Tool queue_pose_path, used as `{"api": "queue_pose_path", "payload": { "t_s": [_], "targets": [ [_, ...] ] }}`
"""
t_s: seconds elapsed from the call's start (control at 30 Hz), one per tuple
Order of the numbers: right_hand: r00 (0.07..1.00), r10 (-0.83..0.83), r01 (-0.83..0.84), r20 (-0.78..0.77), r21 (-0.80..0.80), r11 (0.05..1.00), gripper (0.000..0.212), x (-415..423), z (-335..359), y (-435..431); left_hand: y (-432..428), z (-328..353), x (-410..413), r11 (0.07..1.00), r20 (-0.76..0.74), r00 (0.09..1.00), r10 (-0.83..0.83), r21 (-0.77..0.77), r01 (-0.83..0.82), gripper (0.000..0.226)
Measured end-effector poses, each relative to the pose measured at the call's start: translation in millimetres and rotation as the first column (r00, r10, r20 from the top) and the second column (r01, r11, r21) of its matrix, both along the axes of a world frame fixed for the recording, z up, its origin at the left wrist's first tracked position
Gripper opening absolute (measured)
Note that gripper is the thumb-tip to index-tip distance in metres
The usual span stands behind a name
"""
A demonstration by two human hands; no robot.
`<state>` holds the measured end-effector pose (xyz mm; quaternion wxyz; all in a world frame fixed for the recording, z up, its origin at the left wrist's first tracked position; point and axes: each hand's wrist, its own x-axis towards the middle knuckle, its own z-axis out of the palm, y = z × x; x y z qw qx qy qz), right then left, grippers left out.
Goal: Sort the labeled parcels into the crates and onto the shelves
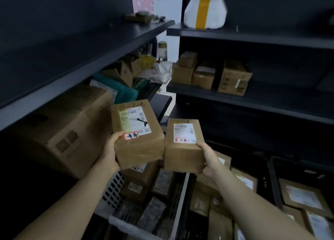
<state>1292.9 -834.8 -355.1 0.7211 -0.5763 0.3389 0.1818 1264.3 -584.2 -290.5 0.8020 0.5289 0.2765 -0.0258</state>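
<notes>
Head-camera view: dark metal shelving point(253, 39) fills the far wall and the left side, with a large brown cardboard carton point(59, 131) under the left shelf and three small brown boxes point(207, 73) on the far middle shelf. A white bagged parcel with a yellow tape band point(205, 13) sits on the top shelf. Near me, a white perforated plastic crate point(144, 200) and a black plastic crate point(298, 194) to its right hold more labelled parcels. My left hand point(110, 153) grips a brown cardboard parcel with a white shipping label and a red-edged handwritten sticker point(137, 133), held up and tilted above the white crate. My right hand point(210, 160) clasps a slightly smaller brown cardboard parcel with its own white label point(182, 145), just beside the first, their edges touching or nearly so.
</notes>
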Motion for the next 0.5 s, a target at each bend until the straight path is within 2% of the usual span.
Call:
{"api": "queue_pose_path", "payload": {
  "t_s": [0.1, 0.23, 0.3, 0.4, 0.43, 0.5],
  "targets": [
    [0.991, 0.045, -0.032, -0.124, 0.110, 0.993, 0.036, 29.6, -40.9, 18.1, 13.1, -35.7, 18.8, 0.996, -0.035, 0.997, 0.068, 0.053, -0.066, 0.021],
    [0.971, 0.067, -0.023, -0.231, 0.191, 0.981, 0.041, 68.2, -91.5, 39.6, 23.6, -78.3, 45.3, 0.992, -0.046, 0.998, 0.042, 0.119, -0.036, 0.030],
    [0.980, 0.016, 0.012, -0.196, 0.141, 0.990, 0.052, 82.3, -115.8, 51.0, 24.5, -92.9, 57.4, 0.992, -0.061, 0.998, -0.013, 0.125, 0.021, 0.035],
    [0.994, -0.022, 0.019, -0.110, -0.024, 1.000, 0.076, 101.3, -165.7, 61.0, 23.2, -113.3, 74.2, 0.990, -0.098, 0.992, -0.075, 0.113, 0.086, 0.037],
    [0.995, 0.000, -0.006, -0.104, -0.052, 0.999, 0.078, 105.7, -178.8, 63.1, 22.1, -119.8, 78.7, 0.987, -0.107, 0.990, -0.087, 0.126, 0.100, 0.036],
    [0.993, 0.042, -0.053, -0.110, -0.104, 0.993, 0.068, 112.3, -197.9, 66.7, 18.5, -131.1, 86.2, 0.980, -0.124, 0.987, -0.100, 0.161, 0.120, 0.032]
  ]
}}
